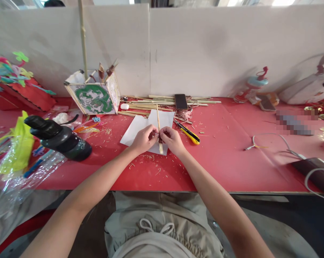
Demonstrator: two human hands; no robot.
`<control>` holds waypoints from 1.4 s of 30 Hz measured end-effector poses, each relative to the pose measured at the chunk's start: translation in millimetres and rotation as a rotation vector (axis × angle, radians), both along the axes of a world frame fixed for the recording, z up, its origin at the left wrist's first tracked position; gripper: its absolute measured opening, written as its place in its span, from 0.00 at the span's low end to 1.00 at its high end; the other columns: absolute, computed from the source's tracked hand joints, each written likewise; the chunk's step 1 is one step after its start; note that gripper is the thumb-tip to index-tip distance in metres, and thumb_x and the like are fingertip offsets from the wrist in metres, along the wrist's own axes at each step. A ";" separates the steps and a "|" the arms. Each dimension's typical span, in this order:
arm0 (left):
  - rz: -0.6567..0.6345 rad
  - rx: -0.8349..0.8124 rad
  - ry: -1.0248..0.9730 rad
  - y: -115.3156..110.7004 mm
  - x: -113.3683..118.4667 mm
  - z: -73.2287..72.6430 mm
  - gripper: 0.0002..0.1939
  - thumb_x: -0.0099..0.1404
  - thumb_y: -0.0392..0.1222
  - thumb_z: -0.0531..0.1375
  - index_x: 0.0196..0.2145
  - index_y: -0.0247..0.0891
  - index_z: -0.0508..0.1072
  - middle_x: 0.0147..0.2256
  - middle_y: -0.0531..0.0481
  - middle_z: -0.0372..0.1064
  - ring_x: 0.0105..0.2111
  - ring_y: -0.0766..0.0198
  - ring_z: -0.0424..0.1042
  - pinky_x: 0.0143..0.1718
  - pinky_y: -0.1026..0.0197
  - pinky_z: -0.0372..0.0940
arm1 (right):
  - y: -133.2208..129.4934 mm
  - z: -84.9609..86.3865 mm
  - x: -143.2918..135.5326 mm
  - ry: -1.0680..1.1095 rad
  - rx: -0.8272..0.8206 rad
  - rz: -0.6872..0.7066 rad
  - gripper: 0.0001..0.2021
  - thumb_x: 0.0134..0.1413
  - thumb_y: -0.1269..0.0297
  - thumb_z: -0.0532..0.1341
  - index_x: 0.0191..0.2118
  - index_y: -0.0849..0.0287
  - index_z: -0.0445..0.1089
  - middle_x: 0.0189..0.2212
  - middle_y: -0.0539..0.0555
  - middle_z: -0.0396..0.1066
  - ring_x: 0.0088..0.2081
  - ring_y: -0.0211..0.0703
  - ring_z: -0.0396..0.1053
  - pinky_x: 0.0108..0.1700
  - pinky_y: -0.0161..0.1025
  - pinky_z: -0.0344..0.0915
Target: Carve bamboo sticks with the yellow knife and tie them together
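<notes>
A thin bamboo stick (158,116) stands out between my two hands, its far end pointing to the wall and its pale near end (161,148) toward me. Fingers of my left hand (146,138) are pinched against its left side. From the right, my right hand (171,139) pinches at the same spot. Something dark brown, perhaps cord, is wound around the stick there, mostly hidden by the fingertips. Beneath both hands lie white paper sheets (133,129). Just right of them rests a yellow and black utility knife (188,133).
Behind the paper are bamboo sticks (143,106), a phone (181,101) and pinkish string (185,114). A lantern with a green dragon (94,98) and a dark bottle (67,141) stand left. A power bank (314,172) and cable lie right. Shavings litter the red table (218,157).
</notes>
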State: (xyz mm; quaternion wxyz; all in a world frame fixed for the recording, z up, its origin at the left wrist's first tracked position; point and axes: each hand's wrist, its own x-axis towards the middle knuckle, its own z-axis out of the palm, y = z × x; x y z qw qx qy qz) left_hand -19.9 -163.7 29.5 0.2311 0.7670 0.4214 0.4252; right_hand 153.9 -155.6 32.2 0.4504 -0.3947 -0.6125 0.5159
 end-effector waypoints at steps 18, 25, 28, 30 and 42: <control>-0.029 -0.144 -0.232 -1.8 3.2 4.3 0.12 0.69 0.47 0.59 0.32 0.36 0.73 0.27 0.51 0.73 0.28 0.65 0.71 0.32 0.63 0.64 | 0.9 -0.9 1.9 -0.113 0.111 -0.087 0.10 0.54 0.55 0.61 0.32 0.57 0.67 0.24 0.48 0.64 0.26 0.37 0.60 0.29 0.36 0.57; -0.025 -0.264 -0.278 6.2 3.7 -8.4 0.09 0.65 0.44 0.62 0.33 0.35 0.74 0.26 0.53 0.69 0.25 0.68 0.66 0.27 0.64 0.61 | 1.4 -1.2 1.8 -0.082 0.087 -0.079 0.09 0.53 0.57 0.61 0.33 0.57 0.67 0.24 0.48 0.65 0.26 0.38 0.62 0.29 0.36 0.59; -0.013 -0.263 -0.279 7.0 4.0 -9.5 0.08 0.64 0.43 0.63 0.33 0.35 0.74 0.26 0.52 0.69 0.26 0.68 0.66 0.27 0.65 0.61 | 1.6 -2.1 1.7 -0.094 0.081 -0.087 0.09 0.53 0.56 0.61 0.33 0.58 0.67 0.24 0.48 0.66 0.26 0.37 0.63 0.29 0.36 0.59; -0.005 -0.264 -0.275 6.7 4.2 -9.3 0.07 0.64 0.42 0.62 0.33 0.35 0.74 0.26 0.53 0.69 0.26 0.68 0.66 0.28 0.65 0.61 | 1.7 -2.8 1.4 -0.095 0.076 -0.090 0.10 0.53 0.56 0.61 0.33 0.57 0.67 0.24 0.48 0.66 0.25 0.38 0.63 0.29 0.36 0.60; -0.066 -0.136 -0.119 2.3 4.0 -5.2 0.04 0.62 0.38 0.60 0.30 0.36 0.71 0.23 0.56 0.63 0.24 0.70 0.62 0.27 0.66 0.58 | 4.7 -7.1 -0.8 0.009 -0.008 -0.100 0.10 0.50 0.55 0.63 0.30 0.57 0.67 0.22 0.48 0.67 0.24 0.37 0.65 0.28 0.35 0.62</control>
